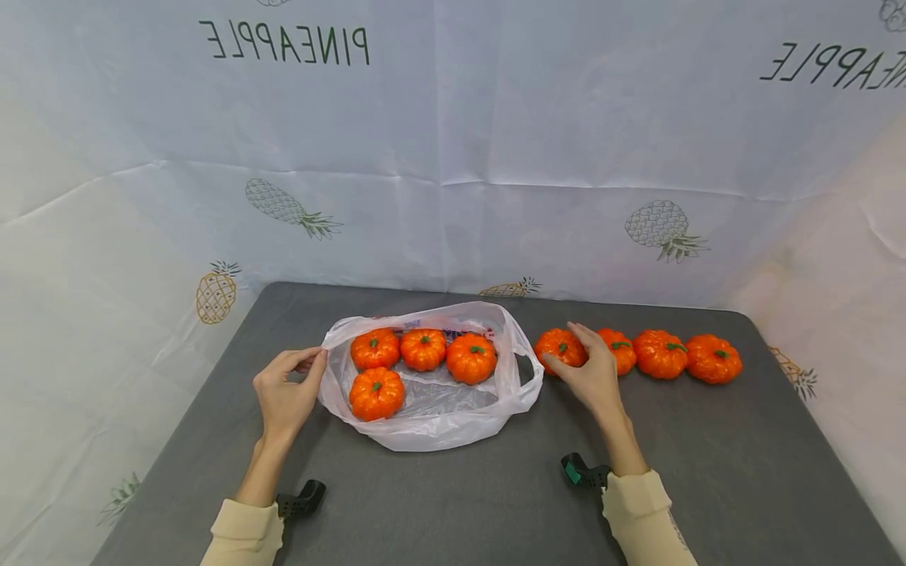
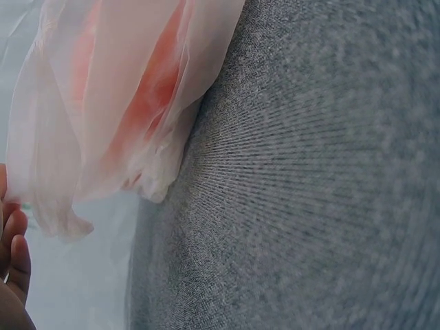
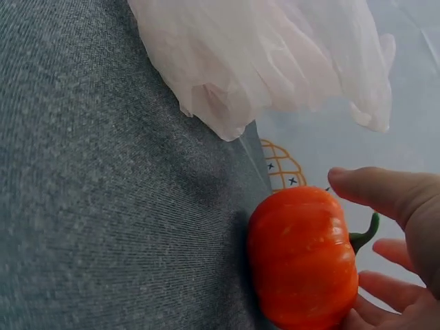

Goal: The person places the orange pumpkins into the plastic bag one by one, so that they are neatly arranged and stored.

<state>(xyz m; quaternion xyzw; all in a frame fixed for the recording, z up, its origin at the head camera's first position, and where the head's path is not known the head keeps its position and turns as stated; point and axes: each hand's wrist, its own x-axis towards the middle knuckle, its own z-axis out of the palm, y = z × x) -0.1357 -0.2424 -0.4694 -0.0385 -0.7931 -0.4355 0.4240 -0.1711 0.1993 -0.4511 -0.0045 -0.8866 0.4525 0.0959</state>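
A thin white plastic bag [image 1: 439, 434] lies spread with its mouth facing up, holding several small orange pumpkins with green stems, such as the front one [image 1: 377, 394]. At its left rim my left hand [image 1: 283, 397] pinches the plastic between thumb and fingers. My right hand [image 1: 596, 379] is over a pumpkin [image 1: 555, 351] just right of the bag, thumb and fingers spread around it. In the right wrist view this pumpkin [image 3: 302, 258] rests on the table, with the thumb [image 3: 375, 189] apart from its side and the other fingers close behind it.
To the right of my right hand, three more pumpkins stand in a row: one partly behind the hand [image 1: 620, 351], a middle one [image 1: 661, 354] and an end one [image 1: 715, 359]. A white pineapple-print cloth [image 1: 453, 236] hangs behind the grey table [image 1: 453, 503].
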